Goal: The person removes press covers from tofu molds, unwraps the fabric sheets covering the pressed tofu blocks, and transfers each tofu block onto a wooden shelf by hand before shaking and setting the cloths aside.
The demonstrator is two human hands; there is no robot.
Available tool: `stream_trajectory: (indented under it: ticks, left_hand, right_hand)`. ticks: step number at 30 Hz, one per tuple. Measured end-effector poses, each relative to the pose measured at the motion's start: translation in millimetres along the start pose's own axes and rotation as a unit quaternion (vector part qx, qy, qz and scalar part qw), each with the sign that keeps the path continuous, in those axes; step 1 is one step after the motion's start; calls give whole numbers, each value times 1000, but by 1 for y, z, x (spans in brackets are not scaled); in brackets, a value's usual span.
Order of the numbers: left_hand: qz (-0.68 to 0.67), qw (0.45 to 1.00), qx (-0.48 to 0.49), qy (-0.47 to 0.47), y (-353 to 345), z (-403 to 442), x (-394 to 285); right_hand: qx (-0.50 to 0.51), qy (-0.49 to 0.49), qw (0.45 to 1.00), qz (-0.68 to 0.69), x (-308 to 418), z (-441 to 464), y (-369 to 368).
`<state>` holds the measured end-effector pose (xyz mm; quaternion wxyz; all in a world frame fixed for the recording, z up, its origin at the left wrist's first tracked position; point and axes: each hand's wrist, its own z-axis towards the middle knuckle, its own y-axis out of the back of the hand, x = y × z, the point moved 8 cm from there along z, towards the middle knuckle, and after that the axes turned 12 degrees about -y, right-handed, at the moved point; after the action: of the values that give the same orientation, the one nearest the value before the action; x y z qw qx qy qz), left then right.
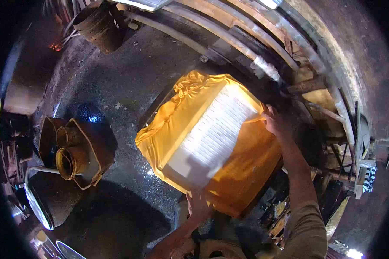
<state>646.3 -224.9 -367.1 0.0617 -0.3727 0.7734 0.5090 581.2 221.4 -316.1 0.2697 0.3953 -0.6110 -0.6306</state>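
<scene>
A broad orange cloth (246,164) lies around a white slab (216,129) whose top shows fine parallel ridges. Part of the cloth is folded over the slab's right side, while the slab's left part is bare. At the far right corner my right hand (274,121) is closed on the cloth's edge, pulling a small crease into it. My left hand (199,205) is at the near edge, its fingers closed on the cloth there; the fingertips are partly hidden. On the far left side the cloth (188,88) is bunched into wrinkles.
Left of the cloth stands an angular basin (95,170) holding yellowish round containers (69,162). A rusty bucket (99,28) is at the upper left. Long poles (216,21) curve along the back right, and firewood-like pieces (281,220) lie at the lower right. The floor (134,64) is dark.
</scene>
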Motion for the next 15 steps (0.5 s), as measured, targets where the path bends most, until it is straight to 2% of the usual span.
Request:
stream_trajectory:
  ticks: [1,3,4,5,6,7,8,9,10,11,12,13,14,15]
  left_hand:
    - [-18,1000,-12,2,-6,-1,-10]
    - [-16,1000,14,10,-27,-2,-25]
    - [-29,1000,5,-3,-32,-3,-37]
    - [-44,999,-5,-16,-37,-6,-50]
    - [-187,980,-64,-16,-24,-9,-60]
    - [-181,981,-67,-15,-35,-16,-73]
    - [-335,936,-82,67,-56,-22,-74]
    - [-385,910,-90,126,-75,-28,-77]
    - [-432,876,-104,186,-95,-35,-81]
    - [-430,876,-107,188,-109,-43,-91]
    - [-475,867,-146,29,-110,-46,-120]
    - [-690,707,-145,45,-149,-46,-140]
    - [-851,497,-148,85,-189,-46,-160]
    - [-850,499,-144,85,-192,-46,-189]
  right_hand:
    - [1,-3,1000,3,-11,-17,4]
    - [75,39,989,118,-34,-53,3]
    - [68,38,989,123,-51,-74,5]
    - [133,27,981,140,-68,-98,-3]
    - [198,16,967,157,-87,-123,-11]
    - [193,18,968,162,-107,-144,-7]
    - [247,22,944,220,-126,-167,-8]
    - [300,27,913,275,-145,-191,-9]
    - [297,31,913,278,-172,-208,-8]
    - [282,15,919,275,-202,-222,-7]
    - [286,-40,911,293,-225,-235,4]
    - [286,-95,901,313,-248,-250,15]
    - [303,-187,867,348,-271,-265,38]
    - [244,-184,900,310,-309,-270,42]
